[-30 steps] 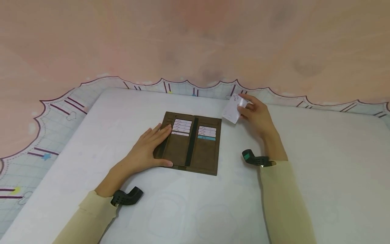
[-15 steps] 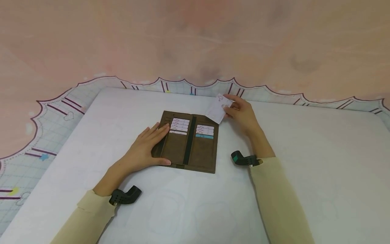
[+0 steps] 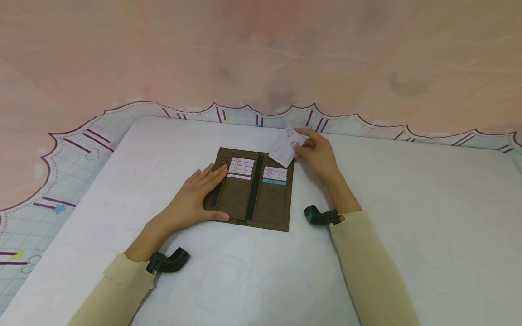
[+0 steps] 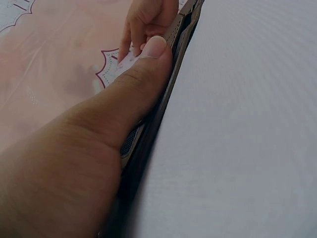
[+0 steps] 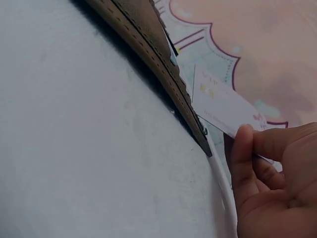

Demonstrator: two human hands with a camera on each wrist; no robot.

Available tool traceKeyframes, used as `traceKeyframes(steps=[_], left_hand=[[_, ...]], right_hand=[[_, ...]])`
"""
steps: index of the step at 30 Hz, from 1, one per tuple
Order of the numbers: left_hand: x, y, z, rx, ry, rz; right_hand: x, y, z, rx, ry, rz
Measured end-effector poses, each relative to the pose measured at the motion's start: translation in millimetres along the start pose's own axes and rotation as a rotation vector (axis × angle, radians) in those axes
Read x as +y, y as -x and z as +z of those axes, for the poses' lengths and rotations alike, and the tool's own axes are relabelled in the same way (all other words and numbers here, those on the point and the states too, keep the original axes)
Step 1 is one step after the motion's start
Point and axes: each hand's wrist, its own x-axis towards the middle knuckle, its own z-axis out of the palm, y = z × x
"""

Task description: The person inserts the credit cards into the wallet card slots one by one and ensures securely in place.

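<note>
A brown wallet lies unfolded on the table, with white cards in the slots of both halves and a blue-edged one lowest on the right. My left hand rests on its left side, fingers spread and straight; the left wrist view shows the thumb along the wallet's near edge. My right hand pinches a white card between thumb and fingers. The card slants over the wallet's top right corner. In the right wrist view "VIP" print and a small gold chip show on the card.
The white table reaches out around the wallet. Behind it runs a scalloped patterned border below a pinkish backdrop. Black cameras sit on the left wrist and the right wrist.
My right hand has carried the white card leftward, from beside the wallet to over its top right corner. My left hand has stayed on the wallet.
</note>
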Motion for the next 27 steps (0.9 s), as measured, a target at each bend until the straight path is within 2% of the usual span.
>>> traceKeyframes(steps=[4,13,19,24,27], left_hand=[[0.8,-0.3,-0.6,-0.002,0.000,-0.001],[2.0,0.4,-2.2,-0.002,0.003,-0.004],[2.3,0.7,-2.1,-0.005,0.008,-0.015],[3.0,0.4,-2.2,-0.009,0.013,-0.021],[3.1,0.1,-2.3,-0.010,0.013,-0.021]], right_hand=[[1.7,0.5,1.9,-0.008,0.018,0.004],[3.3,2.7,1.9,-0.047,0.137,-0.003],[1.4,2.2,2.3,-0.111,0.247,-0.018],[0.5,2.4,3.1,-0.167,0.248,-0.015],[0.8,2.6,4.1,-0.175,0.287,-0.014]])
